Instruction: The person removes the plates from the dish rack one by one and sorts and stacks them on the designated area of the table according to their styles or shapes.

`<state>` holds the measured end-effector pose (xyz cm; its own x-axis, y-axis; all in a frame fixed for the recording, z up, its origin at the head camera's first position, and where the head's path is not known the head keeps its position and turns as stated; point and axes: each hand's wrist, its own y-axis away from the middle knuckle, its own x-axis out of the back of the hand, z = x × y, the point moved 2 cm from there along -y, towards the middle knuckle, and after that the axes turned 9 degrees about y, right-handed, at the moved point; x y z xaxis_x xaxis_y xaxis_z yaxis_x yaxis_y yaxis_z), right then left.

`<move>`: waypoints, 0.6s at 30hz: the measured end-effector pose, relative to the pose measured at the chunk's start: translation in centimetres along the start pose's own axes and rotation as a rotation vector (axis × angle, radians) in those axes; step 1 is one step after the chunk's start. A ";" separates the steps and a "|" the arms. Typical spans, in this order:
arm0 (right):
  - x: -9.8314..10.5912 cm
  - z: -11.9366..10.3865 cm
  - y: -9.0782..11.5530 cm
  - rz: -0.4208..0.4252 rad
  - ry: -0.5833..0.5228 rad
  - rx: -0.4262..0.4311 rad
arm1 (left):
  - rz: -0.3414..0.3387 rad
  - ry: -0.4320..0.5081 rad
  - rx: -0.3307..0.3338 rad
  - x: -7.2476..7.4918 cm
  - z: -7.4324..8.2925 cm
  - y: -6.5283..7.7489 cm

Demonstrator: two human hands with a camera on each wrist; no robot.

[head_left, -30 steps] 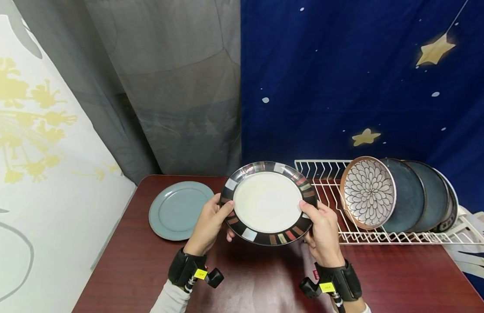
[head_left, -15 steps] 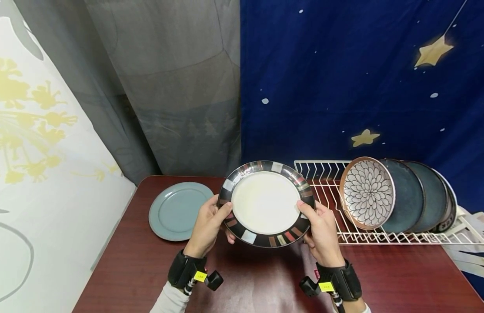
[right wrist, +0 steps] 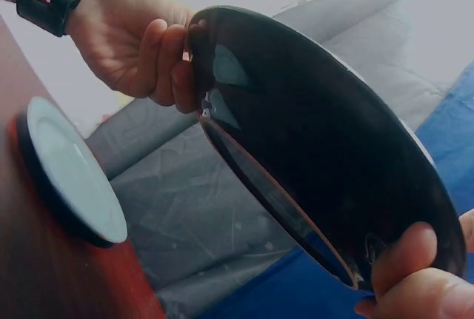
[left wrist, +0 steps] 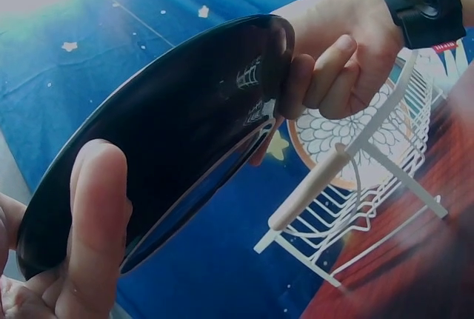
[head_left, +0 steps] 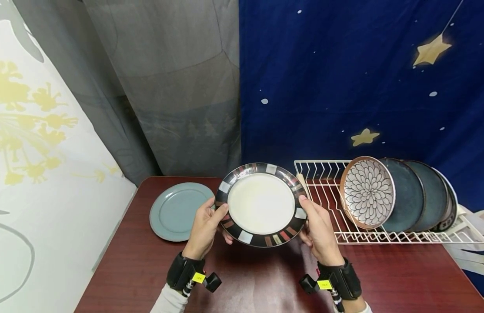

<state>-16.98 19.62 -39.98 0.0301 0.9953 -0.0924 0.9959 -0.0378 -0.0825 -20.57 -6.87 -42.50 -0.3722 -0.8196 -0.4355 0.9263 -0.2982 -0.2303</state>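
A round plate (head_left: 261, 203) with a cream centre and a black rim patterned in coloured blocks is held up over the table, tilted toward the head camera. My left hand (head_left: 204, 227) grips its left rim, thumb on top and fingers beneath. On the opposite side my right hand (head_left: 320, 230) pinches the rim the same way. Both wrist views show the plate's glossy black underside (left wrist: 170, 119) and its raised foot ring, with fingertips (right wrist: 407, 256) against it. Left of the held plate, a blue-grey plate (head_left: 179, 211) lies flat on the table, partly behind my left hand.
A white wire dish rack (head_left: 382, 238) stands on the right of the reddish-brown table (head_left: 249, 282). In its right part stand a flower-patterned dish (head_left: 368, 192), dark blue plates (head_left: 407, 195) and other dishes. Grey and blue curtains (head_left: 296, 108) hang behind the table.
The held plate has shifted slightly left, out from in front of the rack's left end. My right thumb sits a little higher along the rim. The blue-grey plate and the rack have stayed put.
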 end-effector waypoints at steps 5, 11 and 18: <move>0.5 -0.2 -0.1 0.026 0.009 -0.013 | 0.034 0.010 -0.003 0.7 0.0 0.1; 1.3 -0.6 -0.2 0.018 0.048 0.009 | 0.076 -0.010 -0.009 1.5 0.2 0.3; 1.7 -0.8 -0.2 -0.025 0.021 0.038 | 0.092 -0.019 -0.036 2.9 0.5 0.7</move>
<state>-17.09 21.39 -39.30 0.0079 0.9976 -0.0687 0.9924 -0.0163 -0.1223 -21.00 -9.64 -43.51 -0.2838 -0.8523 -0.4394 0.9538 -0.2037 -0.2210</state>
